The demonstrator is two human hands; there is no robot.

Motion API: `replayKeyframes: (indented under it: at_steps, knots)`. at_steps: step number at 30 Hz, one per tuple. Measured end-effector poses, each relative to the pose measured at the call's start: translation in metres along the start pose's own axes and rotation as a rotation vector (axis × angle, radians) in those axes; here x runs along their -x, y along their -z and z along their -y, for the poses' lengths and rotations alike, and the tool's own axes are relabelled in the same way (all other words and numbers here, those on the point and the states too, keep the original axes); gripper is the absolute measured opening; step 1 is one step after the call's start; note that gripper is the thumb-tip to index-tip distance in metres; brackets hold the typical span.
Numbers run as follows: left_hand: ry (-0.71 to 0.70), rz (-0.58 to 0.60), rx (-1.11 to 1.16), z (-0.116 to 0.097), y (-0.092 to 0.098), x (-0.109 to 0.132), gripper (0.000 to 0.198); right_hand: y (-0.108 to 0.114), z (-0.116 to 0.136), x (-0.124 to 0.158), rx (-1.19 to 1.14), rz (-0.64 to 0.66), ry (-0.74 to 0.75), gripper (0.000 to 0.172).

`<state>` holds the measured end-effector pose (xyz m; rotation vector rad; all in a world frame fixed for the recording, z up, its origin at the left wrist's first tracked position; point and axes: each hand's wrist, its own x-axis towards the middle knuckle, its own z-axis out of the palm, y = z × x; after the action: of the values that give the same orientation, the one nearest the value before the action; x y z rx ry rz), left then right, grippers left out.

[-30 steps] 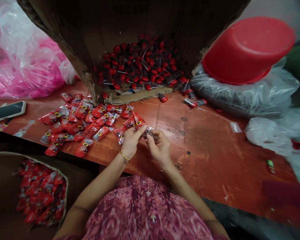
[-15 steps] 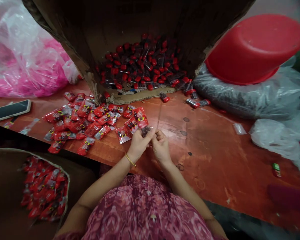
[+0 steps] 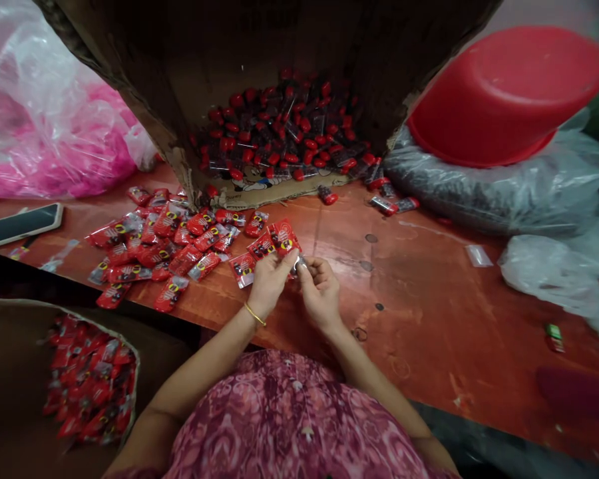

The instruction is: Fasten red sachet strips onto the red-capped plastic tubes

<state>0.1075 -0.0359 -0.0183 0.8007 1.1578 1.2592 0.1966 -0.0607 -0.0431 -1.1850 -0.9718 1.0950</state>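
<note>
Between my two hands is a small red printed packet (image 3: 285,238) with a clear part at its near end. My left hand (image 3: 270,279), a gold bangle at its wrist, grips the packet with the thumb on top. My right hand (image 3: 320,290) pinches the packet's near edge with thumb and curled fingers. Just left of my hands, flat red packets (image 3: 243,268) lie overlapping on the table. Farther left is a pile of plump red packets (image 3: 170,249). What sits inside the held packet is mostly hidden by my fingers.
A cardboard box (image 3: 259,194) on its side holds many small red-capped clear containers (image 3: 279,143); a few lie outside it. A phone (image 3: 20,225) rests at left. Lower left, a box holds red packets (image 3: 90,379). A red tub (image 3: 509,100) tops a bag at right.
The packet has tipped lower, toward the table, and my left hand has shifted slightly left. My right fingers have moved up against its near edge.
</note>
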Motion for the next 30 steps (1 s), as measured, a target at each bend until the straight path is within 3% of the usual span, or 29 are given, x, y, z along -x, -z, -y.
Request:
replayKeyframes:
  at_steps: [4,8,14,17,22,26,30]
  knots:
    - [0.107,0.127,0.119,-0.002,-0.003,-0.007,0.032,0.001,0.000,-0.001,-0.025,0.020,-0.042,0.022]
    - [0.038,0.047,0.050,-0.001,-0.012,0.000,0.031,-0.001,0.001,-0.007,0.020,-0.087,0.044,0.023]
    - [0.178,0.012,0.141,-0.005,-0.006,0.002,0.036,0.007,0.004,-0.012,-0.157,0.252,-0.148,0.034]
    - [0.202,-0.019,0.218,-0.005,0.000,0.001,0.039,0.008,0.005,-0.012,-0.158,0.303,-0.151,0.038]
    - [0.211,-0.020,0.235,-0.007,0.004,0.007,0.045,-0.007,0.002,-0.021,-0.038,0.333,-0.039,0.020]
    - [0.217,-0.027,0.294,-0.024,0.024,0.002,0.038,-0.017,0.000,-0.035,0.101,0.438,0.116,0.015]
    - [0.226,-0.199,0.339,-0.052,0.065,-0.016,0.024,-0.016,0.007,-0.074,0.459,0.454,0.321,0.020]
